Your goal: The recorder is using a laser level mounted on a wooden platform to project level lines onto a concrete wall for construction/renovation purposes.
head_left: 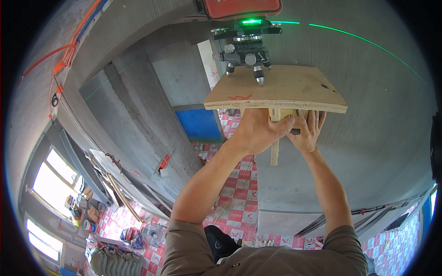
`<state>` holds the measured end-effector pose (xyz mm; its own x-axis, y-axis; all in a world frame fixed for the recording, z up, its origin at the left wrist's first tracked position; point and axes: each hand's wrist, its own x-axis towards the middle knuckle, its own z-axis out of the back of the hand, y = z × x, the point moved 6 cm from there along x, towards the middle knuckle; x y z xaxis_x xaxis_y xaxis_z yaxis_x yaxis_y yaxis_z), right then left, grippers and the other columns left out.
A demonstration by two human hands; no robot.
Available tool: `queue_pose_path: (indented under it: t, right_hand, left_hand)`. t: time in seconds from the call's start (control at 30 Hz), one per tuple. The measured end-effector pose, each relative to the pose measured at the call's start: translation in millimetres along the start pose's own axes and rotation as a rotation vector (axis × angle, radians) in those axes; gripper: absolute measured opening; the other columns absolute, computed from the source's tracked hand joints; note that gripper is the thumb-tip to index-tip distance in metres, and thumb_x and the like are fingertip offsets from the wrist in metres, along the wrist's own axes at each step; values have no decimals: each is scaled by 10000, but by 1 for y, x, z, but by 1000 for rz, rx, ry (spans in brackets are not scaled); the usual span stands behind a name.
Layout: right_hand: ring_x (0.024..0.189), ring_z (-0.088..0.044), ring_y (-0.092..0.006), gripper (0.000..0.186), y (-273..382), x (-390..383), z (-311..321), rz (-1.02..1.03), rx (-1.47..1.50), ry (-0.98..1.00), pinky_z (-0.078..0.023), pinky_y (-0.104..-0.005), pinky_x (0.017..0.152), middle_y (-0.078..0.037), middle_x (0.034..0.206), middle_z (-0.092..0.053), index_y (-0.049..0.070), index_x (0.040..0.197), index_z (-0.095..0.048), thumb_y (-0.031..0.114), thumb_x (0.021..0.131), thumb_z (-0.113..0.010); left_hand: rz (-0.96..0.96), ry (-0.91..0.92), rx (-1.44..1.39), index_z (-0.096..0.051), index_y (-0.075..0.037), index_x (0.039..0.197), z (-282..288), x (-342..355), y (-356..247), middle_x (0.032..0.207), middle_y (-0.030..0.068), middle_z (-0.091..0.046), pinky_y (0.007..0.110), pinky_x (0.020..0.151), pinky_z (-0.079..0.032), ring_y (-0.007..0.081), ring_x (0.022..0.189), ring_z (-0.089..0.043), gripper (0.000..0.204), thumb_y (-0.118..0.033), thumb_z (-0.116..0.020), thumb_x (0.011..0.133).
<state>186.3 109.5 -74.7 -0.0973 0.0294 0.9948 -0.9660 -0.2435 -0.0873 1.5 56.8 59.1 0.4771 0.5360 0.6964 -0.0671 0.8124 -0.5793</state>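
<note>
A square plywood board (pixel 276 87) sticks out level from the grey wall, with a narrow upright wooden brace (pixel 275 152) under it. My left hand (pixel 260 133) is closed on the brace just below the board, its thumb across the front and its other fingers mostly hidden. On the brace's right, my right hand (pixel 308 131) reaches up under the board, fingers bent against the pale wood there. A small dark piece (pixel 295 131) shows by its palm; what it is I cannot tell. On the board stands a laser level (pixel 248 46) with a red top and short pointed feet.
A green laser line (pixel 363 39) crosses the wall. Orange conduit (pixel 60 66) runs at upper left. Red-and-white sheeting (pixel 235 193) covers the floor. Boards (pixel 122 198), a clear fan-like object (pixel 154 234) and stacked grey sacks (pixel 115 262) lie at lower left, near windows.
</note>
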Motion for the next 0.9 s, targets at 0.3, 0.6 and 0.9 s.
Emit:
queue_pose_path:
  t: [0.3, 0.6, 0.9]
  right_hand:
    - [1303, -456, -430, 833, -2, -5, 0, -29, 2, 27, -186, -662, 1129, -250, 1301, -529, 147, 1304, -604, 516, 608, -872]
    - [1336, -431, -423, 863, 3, -6, -12, -31, 37, 21, -158, -667, 1136, -252, 1339, -517, 159, 1340, -588, 522, 607, -865]
    - [1356, -408, -427, 773, -9, -13, 1, -26, 33, 42, -265, -700, 1070, -209, 1472, -419, 222, 1342, -582, 554, 676, -792]
  left_hand:
    - [33, -1, -71, -606, 23, 1154, -4, 0, -2, 1054, 176, -660, 390, 851, -510, 289, 955, -633, 361, -153, -664, 844]
    - [89, 24, -47, -586, 21, 1188, 5, -3, 10, 1077, 179, -646, 406, 873, -504, 293, 970, -625, 397, -186, -668, 859]
    - [318, -147, -447, -490, -44, 1314, -12, -16, 58, 1177, 73, -598, 309, 826, -531, 153, 987, -600, 499, -59, -703, 863]
